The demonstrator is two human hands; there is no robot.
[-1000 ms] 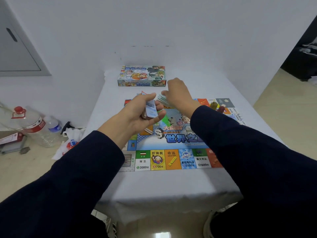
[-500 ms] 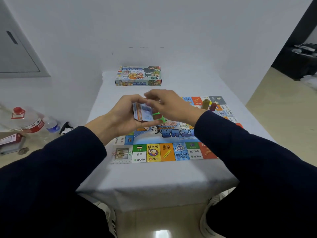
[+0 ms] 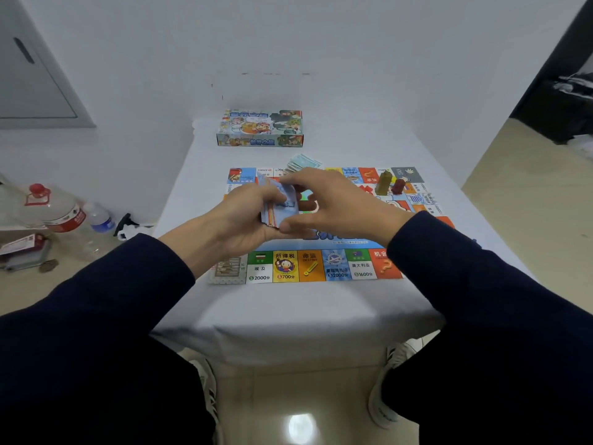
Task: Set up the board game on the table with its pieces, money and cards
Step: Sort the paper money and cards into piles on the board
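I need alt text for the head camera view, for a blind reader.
Left hand and right hand hold a card stack above the game board on a white table; paper money, two pawns and the game box lie beyond.

Your two hands are meeting out in front of you, both arms reaching forward in dark sleeves. Your left hand [image 3: 247,216] is curling its fingers round a stack of cards [image 3: 278,205], palm turned right. Your right hand [image 3: 333,203] is pinching the stack from its right, thumb beneath, fingers above.
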